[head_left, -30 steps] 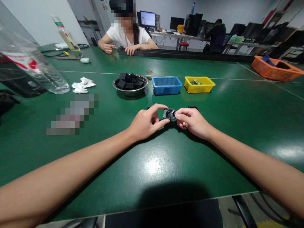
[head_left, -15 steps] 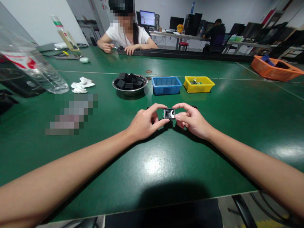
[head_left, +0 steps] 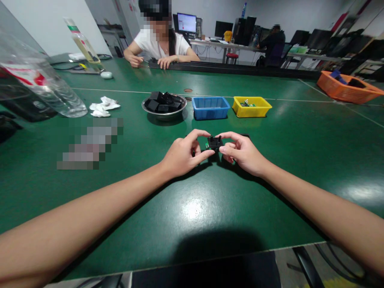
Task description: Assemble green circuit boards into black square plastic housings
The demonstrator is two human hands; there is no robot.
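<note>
Over the green table, a small black plastic casing [head_left: 215,144] is pinched between my two hands. Two short prongs stand up from its top, and a bit of green, perhaps a circuit board, shows at its left edge. My left hand [head_left: 187,154] grips the left side with thumb and index finger. On the opposite side, the thumb and index finger of my right hand [head_left: 243,154] hold the right end. Beyond the hands are a metal bowl [head_left: 164,116] of black block-shaped casings, a blue bin [head_left: 210,113] and a yellow bin [head_left: 251,111] with small green and silvery parts.
At the left stand a large water bottle [head_left: 60,94] and crumpled tissue [head_left: 103,105]. A slimmer bottle [head_left: 85,46] is farther back. An orange basket [head_left: 345,90] sits far right. Across the table a person [head_left: 163,46] works by a long black rail [head_left: 240,69].
The casing has been tilted between my fingers: its shiny inner face showed before, and now its black side with two upright prongs shows. My hands have barely shifted.
</note>
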